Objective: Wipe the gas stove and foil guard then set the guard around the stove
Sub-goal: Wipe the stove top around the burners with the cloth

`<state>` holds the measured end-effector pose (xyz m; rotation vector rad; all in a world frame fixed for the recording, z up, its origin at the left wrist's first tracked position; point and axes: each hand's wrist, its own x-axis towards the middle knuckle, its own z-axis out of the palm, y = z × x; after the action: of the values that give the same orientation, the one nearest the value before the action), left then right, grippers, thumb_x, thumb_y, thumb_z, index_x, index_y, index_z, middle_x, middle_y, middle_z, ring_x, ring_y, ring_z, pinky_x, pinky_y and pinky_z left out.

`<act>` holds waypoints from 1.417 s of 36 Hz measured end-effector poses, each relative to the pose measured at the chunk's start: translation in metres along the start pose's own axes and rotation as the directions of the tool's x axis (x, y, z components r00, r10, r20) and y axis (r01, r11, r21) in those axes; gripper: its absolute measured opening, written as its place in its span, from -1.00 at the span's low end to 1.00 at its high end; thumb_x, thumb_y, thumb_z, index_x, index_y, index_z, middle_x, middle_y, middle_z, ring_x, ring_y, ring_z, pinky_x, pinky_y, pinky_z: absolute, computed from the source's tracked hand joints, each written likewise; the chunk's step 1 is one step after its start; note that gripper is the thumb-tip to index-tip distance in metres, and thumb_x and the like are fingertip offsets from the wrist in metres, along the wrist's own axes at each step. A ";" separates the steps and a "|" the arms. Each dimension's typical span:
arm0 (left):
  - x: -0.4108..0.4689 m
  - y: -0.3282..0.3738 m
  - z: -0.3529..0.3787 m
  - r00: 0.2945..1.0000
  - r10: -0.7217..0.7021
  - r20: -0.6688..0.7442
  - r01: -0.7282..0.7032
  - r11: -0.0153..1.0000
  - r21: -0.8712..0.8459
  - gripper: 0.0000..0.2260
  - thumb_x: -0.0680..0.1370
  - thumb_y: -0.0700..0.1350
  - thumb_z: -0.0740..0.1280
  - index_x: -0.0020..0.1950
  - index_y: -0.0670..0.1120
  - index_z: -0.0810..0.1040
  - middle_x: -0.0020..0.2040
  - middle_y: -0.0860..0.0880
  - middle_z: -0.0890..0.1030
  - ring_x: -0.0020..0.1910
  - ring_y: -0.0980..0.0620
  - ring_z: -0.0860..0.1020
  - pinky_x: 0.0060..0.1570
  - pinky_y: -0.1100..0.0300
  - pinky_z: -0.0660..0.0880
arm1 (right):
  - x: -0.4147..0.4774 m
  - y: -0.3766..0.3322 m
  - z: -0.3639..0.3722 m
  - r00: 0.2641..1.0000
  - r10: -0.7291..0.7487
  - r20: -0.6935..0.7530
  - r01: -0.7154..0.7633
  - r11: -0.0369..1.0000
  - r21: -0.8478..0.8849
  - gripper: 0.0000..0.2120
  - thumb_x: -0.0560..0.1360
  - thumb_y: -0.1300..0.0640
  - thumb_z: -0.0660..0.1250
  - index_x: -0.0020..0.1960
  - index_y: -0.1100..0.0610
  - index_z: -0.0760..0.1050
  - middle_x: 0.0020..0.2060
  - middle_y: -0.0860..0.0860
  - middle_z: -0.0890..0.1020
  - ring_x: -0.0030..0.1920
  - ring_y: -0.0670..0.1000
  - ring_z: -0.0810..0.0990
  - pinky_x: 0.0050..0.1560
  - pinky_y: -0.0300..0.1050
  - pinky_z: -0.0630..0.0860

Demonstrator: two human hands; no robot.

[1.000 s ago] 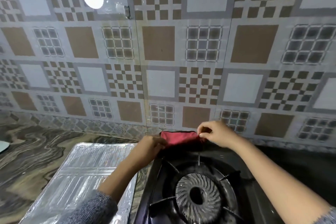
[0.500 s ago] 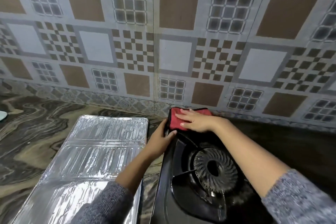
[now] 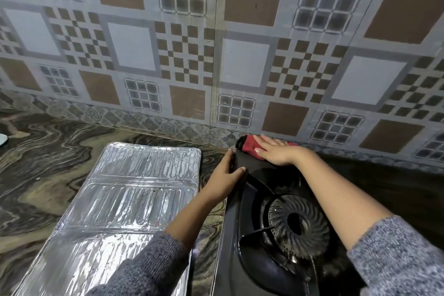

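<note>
Fingers (image 3: 269, 144) flat on red cloth (image 3: 249, 149)

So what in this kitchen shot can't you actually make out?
All from the head view:
- Red cloth: mostly hidden under the flat right hand.
- Gas stove: front and right side cut off by the picture's edges; the right forearm crosses it.
- Foil guard: near end covered by the left sleeve and cut by the bottom edge.
- Pale object at the far left edge: only a sliver shows, unidentifiable.
- Left hand: fingers hidden behind the stove's edge.
</note>
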<state>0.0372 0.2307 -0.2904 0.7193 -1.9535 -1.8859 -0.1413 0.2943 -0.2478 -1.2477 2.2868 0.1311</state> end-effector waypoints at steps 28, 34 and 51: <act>0.039 0.017 0.008 0.997 0.000 -0.073 0.022 0.955 0.295 -0.47 0.53 -0.22 0.27 0.47 -0.14 0.20 0.43 -0.11 0.34 0.38 -0.02 0.34 0.29 0.25 0.23 | -0.002 0.052 -0.007 0.838 -0.537 -0.096 0.526 0.842 -0.119 -0.56 0.64 0.01 -0.03 0.46 -0.21 -0.06 0.48 -0.27 -0.09 0.48 -0.22 -0.12 0.46 -0.20 -0.15; 0.039 0.028 0.018 0.990 0.011 -0.141 0.043 0.927 0.372 -0.55 0.52 -0.25 0.26 0.40 -0.18 0.30 0.35 -0.15 0.44 0.29 -0.05 0.42 0.08 0.32 0.25 | 0.004 0.050 0.001 0.850 -0.488 -0.200 0.488 0.871 -0.053 -0.56 0.64 0.02 -0.02 0.50 -0.05 0.02 0.50 -0.15 0.05 0.48 -0.16 0.04 0.51 -0.11 -0.01; 0.060 0.043 0.033 0.991 0.088 -0.100 0.001 0.748 0.664 -0.58 0.47 -0.11 0.37 0.29 -0.21 0.44 0.24 -0.19 0.52 0.21 -0.14 0.49 0.19 0.10 0.41 | -0.023 0.062 0.010 0.931 -0.092 -0.353 0.108 0.994 0.027 -0.56 0.61 -0.15 -0.11 0.44 -0.08 0.20 0.45 -0.12 0.29 0.42 0.01 0.29 0.34 -0.02 0.23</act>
<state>-0.0354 0.2235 -0.2560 0.9320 -2.5377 -1.0349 -0.1776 0.3503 -0.2551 -1.4572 2.4989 -0.1971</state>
